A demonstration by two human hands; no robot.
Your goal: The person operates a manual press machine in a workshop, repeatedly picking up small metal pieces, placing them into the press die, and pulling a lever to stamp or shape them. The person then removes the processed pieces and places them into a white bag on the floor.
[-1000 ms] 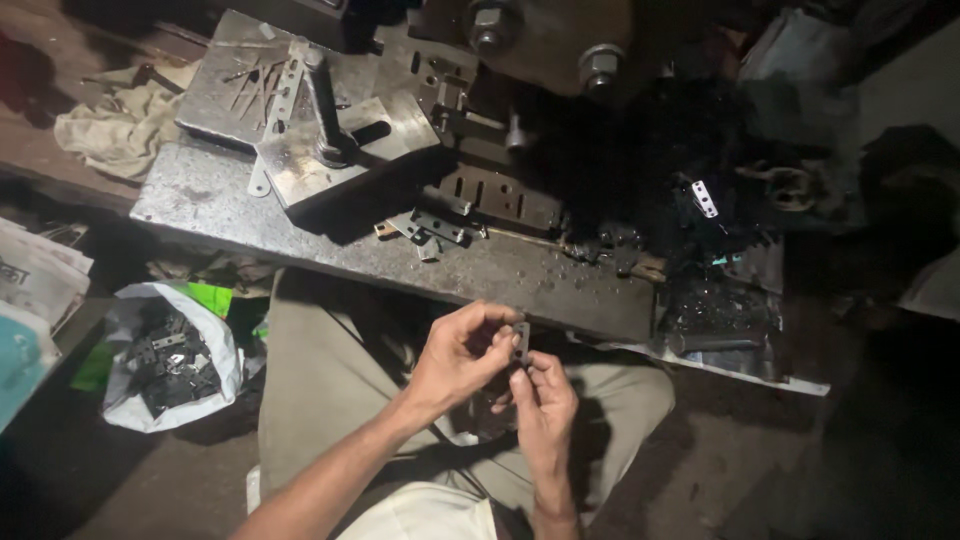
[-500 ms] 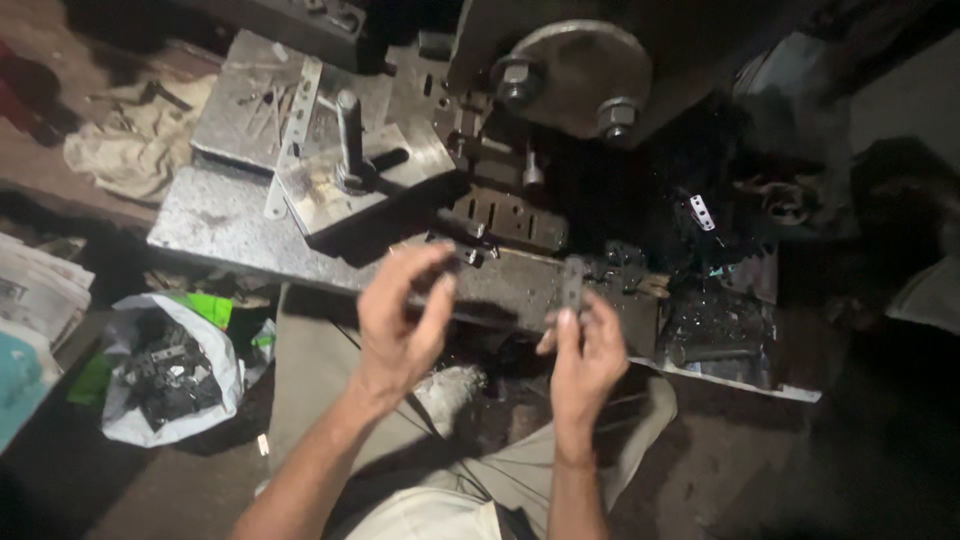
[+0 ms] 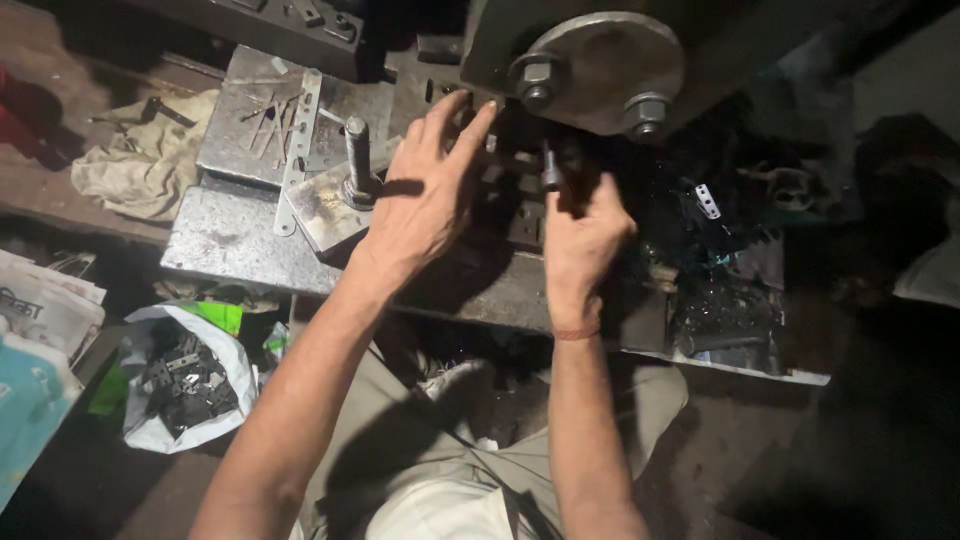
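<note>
My left hand [image 3: 428, 195] is stretched out over the grey metal press bed [image 3: 225, 238], fingers spread, fingertips near the dark die area under the machine head; it holds nothing. To its right, my right hand [image 3: 583, 238] pinches a small dark flat metal piece [image 3: 549, 172] upright between thumb and fingers, close to the die. A round grey flange with two big nuts [image 3: 605, 62] hangs just above both hands. An upright steel post [image 3: 357, 160] stands on a plate left of my left hand.
A perforated metal strip [image 3: 298, 145] lies across the plates. A white bag of small dark metal parts [image 3: 182, 385] sits on the floor at left, beside a crumpled rag [image 3: 142, 160] and papers [image 3: 45, 310]. Black scrap and small parts [image 3: 712, 265] pile at right.
Both hands have risen from above my lap to the machine. The left hand has let go of the piece and opened; the right hand carried the metal piece forward to the die.
</note>
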